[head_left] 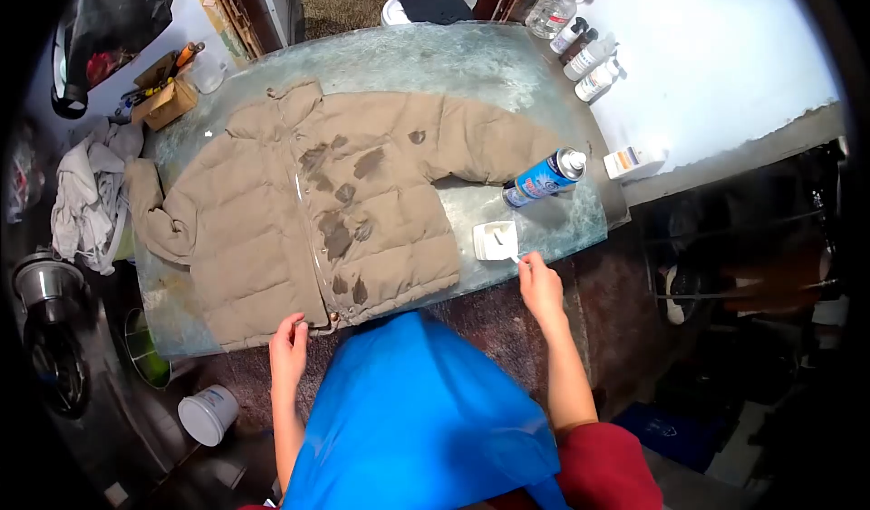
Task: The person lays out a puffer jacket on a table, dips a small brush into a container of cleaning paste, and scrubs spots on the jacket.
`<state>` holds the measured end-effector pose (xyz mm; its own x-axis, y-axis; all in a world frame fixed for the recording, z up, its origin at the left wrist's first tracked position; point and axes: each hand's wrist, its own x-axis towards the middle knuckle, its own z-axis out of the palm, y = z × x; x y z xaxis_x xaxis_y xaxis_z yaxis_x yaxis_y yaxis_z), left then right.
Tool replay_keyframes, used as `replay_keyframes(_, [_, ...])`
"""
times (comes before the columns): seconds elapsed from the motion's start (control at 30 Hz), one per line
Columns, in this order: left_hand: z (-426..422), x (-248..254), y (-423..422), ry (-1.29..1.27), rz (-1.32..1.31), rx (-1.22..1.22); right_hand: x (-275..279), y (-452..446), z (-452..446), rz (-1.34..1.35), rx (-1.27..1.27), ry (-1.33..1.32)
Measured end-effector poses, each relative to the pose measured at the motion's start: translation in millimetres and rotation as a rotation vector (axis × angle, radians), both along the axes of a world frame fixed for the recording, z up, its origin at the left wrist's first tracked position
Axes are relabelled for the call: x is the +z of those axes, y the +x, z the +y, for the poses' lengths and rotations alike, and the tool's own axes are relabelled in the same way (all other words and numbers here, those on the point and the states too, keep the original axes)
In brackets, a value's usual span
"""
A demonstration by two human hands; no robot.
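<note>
Brown padded cloth covers much of the desk: the jacket lies there with its front upward, probably so that the dark patches beside the zip are easy to reach. Its right-side sleeve is spread outward, away from them. The right hand grasps a thin white tool, which points into the white dish near the desk's edge; the dish seems placed off the cloth, close to this hand. Just beyond it, the spray can stands upright, perhaps also for a short reach. The left hand is at the near hem with fingers bent; I cannot tell whether it pinches the cloth or only rests beside it.

What the dish contains is hard to make out, and so is the tool's working end. The can partly hides the right-side cuff. The left-side sleeve is folded, so its cuff is unclear. Labels on the far-right bottles are too small to read.
</note>
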<state>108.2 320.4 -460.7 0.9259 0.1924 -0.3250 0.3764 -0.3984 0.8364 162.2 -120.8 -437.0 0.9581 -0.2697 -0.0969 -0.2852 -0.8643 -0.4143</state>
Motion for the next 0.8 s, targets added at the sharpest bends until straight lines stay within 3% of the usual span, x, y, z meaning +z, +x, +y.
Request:
replay_keyframes(0.2, [-17.7,9.8,-6.0,0.063,0.001,0.02,-25.8,12.6,-4.0,0.084,0.087,-0.102])
replay_keyframes(0.43, [-26.2,6.9,-14.6,0.131,0.026,0.003,-16.2,6.7,-20.9,0.043,-0.014,0.087])
replay_keyframes(0.53, [-25.8,10.8,-8.6,0.146,0.025,-0.012,-57.9,0.0,-41.1,-0.19,-0.099,0.509])
replay_keyframes(0.57, [-24.5,10.9,-6.9,0.166,-0.024,-0.034,-55.7,-4.5,-46.0,0.057,-0.406,0.875])
replay_keyframes(0.6, [-22.1,9.5,-6.0,0.116,-0.006,-0.013,-28.9,-4.2,-35.1,0.122,-0.547,1.023])
replay_keyframes(0.67, [-16.8,14.3,-2.0,0.204,-0.03,-0.044,-38.4,-17.0,-42.2,0.088,-0.568,1.374])
replay_keyframes(0.8, [2.2,27.9,5.1,0.236,0.037,-0.049,-35.6,-33.6,-25.9,-0.139,-0.754,1.611])
